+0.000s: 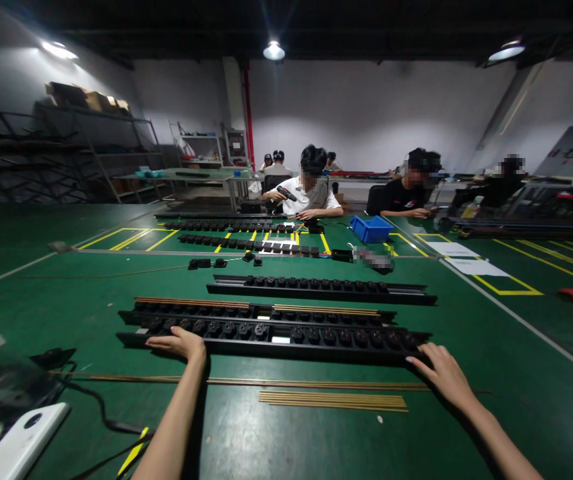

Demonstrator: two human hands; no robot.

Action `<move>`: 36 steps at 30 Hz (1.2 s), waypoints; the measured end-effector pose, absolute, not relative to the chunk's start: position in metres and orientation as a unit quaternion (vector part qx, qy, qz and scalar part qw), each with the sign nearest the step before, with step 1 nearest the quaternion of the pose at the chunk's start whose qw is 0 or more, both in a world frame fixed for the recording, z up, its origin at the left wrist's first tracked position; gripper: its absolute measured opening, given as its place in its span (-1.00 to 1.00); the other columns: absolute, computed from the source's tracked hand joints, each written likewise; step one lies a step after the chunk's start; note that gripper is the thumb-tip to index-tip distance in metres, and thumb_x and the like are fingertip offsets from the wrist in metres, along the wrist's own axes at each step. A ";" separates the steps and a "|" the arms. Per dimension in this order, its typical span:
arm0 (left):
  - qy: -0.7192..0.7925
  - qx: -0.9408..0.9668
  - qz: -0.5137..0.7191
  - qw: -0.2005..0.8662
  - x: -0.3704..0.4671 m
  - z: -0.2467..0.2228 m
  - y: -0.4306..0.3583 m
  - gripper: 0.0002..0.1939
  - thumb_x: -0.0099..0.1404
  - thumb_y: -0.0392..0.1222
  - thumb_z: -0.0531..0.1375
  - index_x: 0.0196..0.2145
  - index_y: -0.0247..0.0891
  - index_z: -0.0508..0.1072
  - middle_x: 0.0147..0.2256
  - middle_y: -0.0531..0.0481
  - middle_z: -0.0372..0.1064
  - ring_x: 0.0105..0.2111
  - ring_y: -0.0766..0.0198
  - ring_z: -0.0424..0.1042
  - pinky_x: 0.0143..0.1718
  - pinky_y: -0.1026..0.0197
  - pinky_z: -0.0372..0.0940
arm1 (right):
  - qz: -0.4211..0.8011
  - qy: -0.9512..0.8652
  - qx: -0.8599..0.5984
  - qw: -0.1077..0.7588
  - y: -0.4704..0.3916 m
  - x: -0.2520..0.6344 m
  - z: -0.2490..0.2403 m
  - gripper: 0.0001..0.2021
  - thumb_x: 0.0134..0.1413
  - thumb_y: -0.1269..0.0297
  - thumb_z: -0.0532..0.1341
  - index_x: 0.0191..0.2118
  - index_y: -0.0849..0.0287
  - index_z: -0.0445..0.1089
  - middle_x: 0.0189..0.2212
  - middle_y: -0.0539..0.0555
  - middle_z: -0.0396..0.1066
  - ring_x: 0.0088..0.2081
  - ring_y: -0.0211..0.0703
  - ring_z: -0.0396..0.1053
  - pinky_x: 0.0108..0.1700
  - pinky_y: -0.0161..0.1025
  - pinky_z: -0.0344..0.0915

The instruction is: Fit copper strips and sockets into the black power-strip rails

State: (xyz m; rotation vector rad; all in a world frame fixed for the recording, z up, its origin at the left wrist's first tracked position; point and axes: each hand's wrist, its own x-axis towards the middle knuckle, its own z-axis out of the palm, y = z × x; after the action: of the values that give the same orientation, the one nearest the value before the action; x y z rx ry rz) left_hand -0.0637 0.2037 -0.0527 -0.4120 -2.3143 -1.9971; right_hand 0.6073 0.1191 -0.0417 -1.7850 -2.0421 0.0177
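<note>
Nearest to me lies a long black channel (316, 351) with a row of black socket-like blocks set in it and a pale gap near its middle. My left hand (180, 343) grips its left part, thumb along the front wall and fingers over the top. At the right end my right hand (439, 367) holds it, thumb in front and fingertips on the upper edge. Directly behind sits a second black channel (261, 313), with thin copper-coloured rods (191, 302) and brass-coloured rods (326, 311) along its top. Several brass rods (333, 401) lie loose in front.
Another filled channel (321, 288) lies farther back. Long thin rods (316, 385) cross the green table. A white device (21, 443) and black cables (101, 407) are at left. A blue bin (371, 229) stands near a co-worker (311, 190) holding a power drill (286, 193).
</note>
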 end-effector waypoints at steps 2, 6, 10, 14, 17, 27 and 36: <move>-0.751 -0.133 -0.646 0.026 -0.062 -0.051 0.213 -0.27 0.29 -0.12 -0.11 0.29 -0.52 -0.31 0.33 -0.37 -0.45 0.31 0.04 -0.44 0.30 0.02 -0.39 | 0.004 -0.733 -0.647 0.209 0.127 0.606 -0.039 -0.52 0.05 -0.25 0.03 -0.24 0.07 0.35 -0.28 0.11 0.39 -0.24 0.01 0.31 -0.21 -0.10 0.24; -0.756 -0.132 -0.641 0.030 -0.057 -0.048 0.229 -0.30 0.30 -0.16 -0.15 0.29 -0.51 -0.32 0.32 -0.38 -0.45 0.31 0.03 -0.45 0.30 -0.02 -0.38 | 0.005 -0.730 -0.651 0.208 0.148 0.605 -0.035 -0.52 0.05 -0.27 0.01 -0.27 0.06 0.34 -0.28 0.10 0.38 -0.23 0.00 0.30 -0.23 -0.11 0.24; -0.763 -0.130 -0.632 0.040 -0.053 -0.048 0.243 -0.30 0.30 -0.17 -0.15 0.30 -0.44 -0.34 0.33 -0.34 -0.40 0.31 0.03 -0.42 0.30 -0.05 -0.36 | 0.009 -0.730 -0.650 0.213 0.170 0.606 -0.035 -0.51 0.03 -0.29 0.01 -0.29 0.06 0.33 -0.30 0.09 0.37 -0.23 0.00 0.28 -0.23 -0.11 0.24; -0.766 -0.129 -0.628 0.043 -0.049 -0.046 0.257 -0.30 0.32 -0.14 -0.15 0.30 -0.46 -0.35 0.32 -0.39 -0.42 0.31 0.00 -0.42 0.30 -0.09 -0.35 | 0.025 -0.733 -0.646 0.212 0.189 0.606 -0.033 -0.51 0.03 -0.29 0.01 -0.30 0.06 0.32 -0.29 0.09 0.36 -0.22 0.00 0.27 -0.21 -0.10 0.24; -0.766 -0.130 -0.628 0.040 -0.047 -0.044 0.265 -0.30 0.33 -0.10 -0.18 0.29 -0.53 -0.35 0.31 -0.45 -0.45 0.31 -0.03 -0.44 0.29 -0.10 -0.36 | 0.031 -0.733 -0.645 0.212 0.199 0.606 -0.032 -0.52 0.03 -0.29 0.01 -0.30 0.06 0.31 -0.29 0.09 0.36 -0.22 0.00 0.26 -0.19 -0.10 0.23; -0.771 -0.130 -0.622 0.052 -0.045 -0.045 0.281 -0.29 0.35 -0.05 -0.17 0.29 -0.45 -0.40 0.32 -0.40 -0.43 0.31 0.00 -0.45 0.29 -0.12 -0.35 | 0.021 -0.734 -0.643 0.217 0.220 0.609 -0.033 -0.50 0.01 -0.31 0.00 -0.32 0.05 0.32 -0.30 0.08 0.36 -0.23 -0.02 0.26 -0.23 -0.13 0.23; -0.773 -0.139 -0.616 0.069 -0.047 -0.047 0.285 -0.28 0.36 -0.06 -0.14 0.29 -0.42 -0.43 0.30 -0.42 -0.35 0.32 -0.02 -0.41 0.29 -0.15 -0.31 | 0.013 -0.735 -0.642 0.217 0.223 0.607 -0.032 -0.49 0.00 -0.32 0.00 -0.35 0.05 0.31 -0.31 0.08 0.37 -0.24 -0.02 0.27 -0.23 -0.13 0.23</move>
State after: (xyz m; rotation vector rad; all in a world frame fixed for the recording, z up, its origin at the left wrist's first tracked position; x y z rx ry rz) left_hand -0.0473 0.2852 -0.0474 -0.4174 -2.3258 -1.8532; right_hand 0.6075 0.2225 -0.0320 -1.7789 -2.0376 0.0369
